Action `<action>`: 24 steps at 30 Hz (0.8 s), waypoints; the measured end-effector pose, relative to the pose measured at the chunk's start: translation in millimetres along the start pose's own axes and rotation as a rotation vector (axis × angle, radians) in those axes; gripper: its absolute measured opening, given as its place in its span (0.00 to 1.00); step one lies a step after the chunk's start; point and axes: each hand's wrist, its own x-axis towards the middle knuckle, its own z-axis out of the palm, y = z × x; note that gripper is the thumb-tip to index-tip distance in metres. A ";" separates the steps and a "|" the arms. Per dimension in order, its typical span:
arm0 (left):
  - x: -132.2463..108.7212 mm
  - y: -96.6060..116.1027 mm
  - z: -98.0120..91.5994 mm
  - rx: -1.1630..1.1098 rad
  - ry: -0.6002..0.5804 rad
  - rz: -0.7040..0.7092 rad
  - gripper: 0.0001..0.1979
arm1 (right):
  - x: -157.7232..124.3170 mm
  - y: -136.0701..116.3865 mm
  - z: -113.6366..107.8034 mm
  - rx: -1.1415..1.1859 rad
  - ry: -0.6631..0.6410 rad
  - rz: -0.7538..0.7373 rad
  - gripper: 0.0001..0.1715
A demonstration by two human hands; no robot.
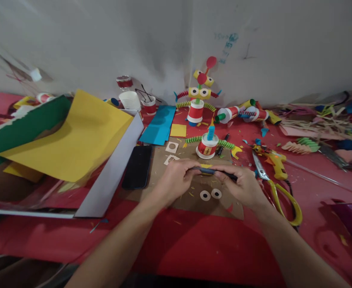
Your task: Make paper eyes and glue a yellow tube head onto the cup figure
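Rod, centre of the frame, is pinched by left hand and right hand, yellow paper between them!

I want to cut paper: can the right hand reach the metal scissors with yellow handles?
Probably yes: the scissors lie beside the right hand, handles mostly uncovered, but it must first release the dark slim rod.

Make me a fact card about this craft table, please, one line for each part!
Left hand: pinching a dark rod
Right hand: gripping the same dark rod
Against the rod: yellow paper
On the cardboard: paper eyes, cup figure with green arms
Left of hands: black phone
Right of hands: yellow-handled scissors, yellow glue gun
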 end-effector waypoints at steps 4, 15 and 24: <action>3.8 -16.2 -26.0 0.030 -0.056 -0.042 0.10 | 2.4 0.6 3.6 0.001 -0.008 -0.052 0.16; 13.1 -80.8 -47.6 0.650 0.373 -0.560 0.15 | 4.2 11.2 -14.1 -0.173 0.209 0.093 0.09; 13.2 -65.9 -41.5 0.705 0.396 -0.361 0.16 | 4.3 9.2 -27.8 -0.333 -0.154 0.244 0.15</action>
